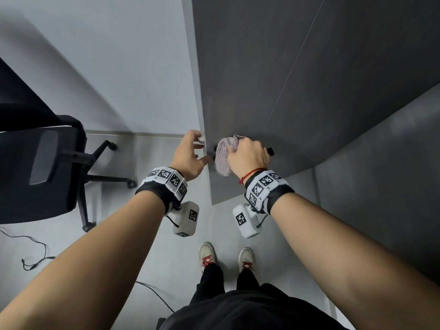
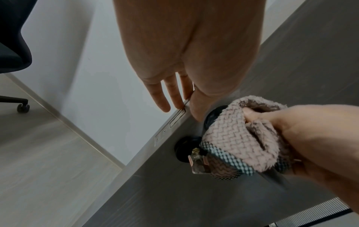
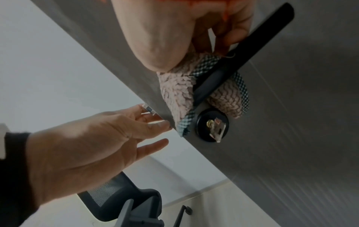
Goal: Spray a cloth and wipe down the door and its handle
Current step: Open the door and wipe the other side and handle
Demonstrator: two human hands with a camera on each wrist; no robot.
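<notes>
The dark grey door [image 1: 309,79] stands open with its edge towards me. A black lever handle [image 3: 252,46] sticks out of its face, and only the tip [image 1: 270,151] shows in the head view. My right hand [image 1: 247,152] grips a pink woven cloth [image 1: 225,153] that is wrapped around the handle near its base. The cloth [image 2: 233,138] bunches in the fist and hangs a little below it. My left hand [image 1: 198,150] touches the door's edge by the latch, with fingers fairly straight and the thumb on the door's face. A key [image 3: 217,127] sits in the black lock rosette under the handle.
A black office chair [image 1: 47,163] on castors stands at the left beside the white wall [image 1: 119,67]. A thin cable [image 1: 35,258] lies on the grey floor. My shoes [image 1: 207,256] are close below the door's edge.
</notes>
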